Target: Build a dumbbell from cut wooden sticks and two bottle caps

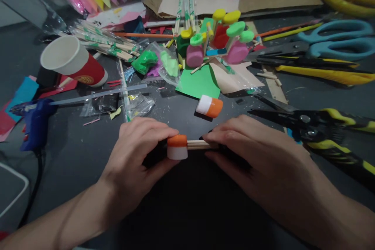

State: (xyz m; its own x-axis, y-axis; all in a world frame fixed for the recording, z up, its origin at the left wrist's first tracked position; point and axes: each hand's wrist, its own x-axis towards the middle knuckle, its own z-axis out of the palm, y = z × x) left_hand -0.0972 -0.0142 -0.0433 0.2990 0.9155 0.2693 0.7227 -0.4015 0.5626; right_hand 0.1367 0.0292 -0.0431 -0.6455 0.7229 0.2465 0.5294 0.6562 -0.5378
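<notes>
My left hand (137, 160) pinches a small orange and white piece (177, 147) between thumb and fingers, orange side up. Thin wooden sticks (195, 145) lie side by side, running from that piece to my right hand (252, 156). The right fingertips and thumb close on the sticks' other end, which they partly hide. Just beyond my hands, a second orange and white piece (209, 106) rests on the dark table (164, 107).
At left are a paper cup (73, 62) and a blue glue gun (36, 123). Black and yellow pliers (316, 125), blue scissors (336, 41) and a yellow cutter (325, 74) lie at right. Green paper (199, 82) and colourful clay models (216, 43) sit behind.
</notes>
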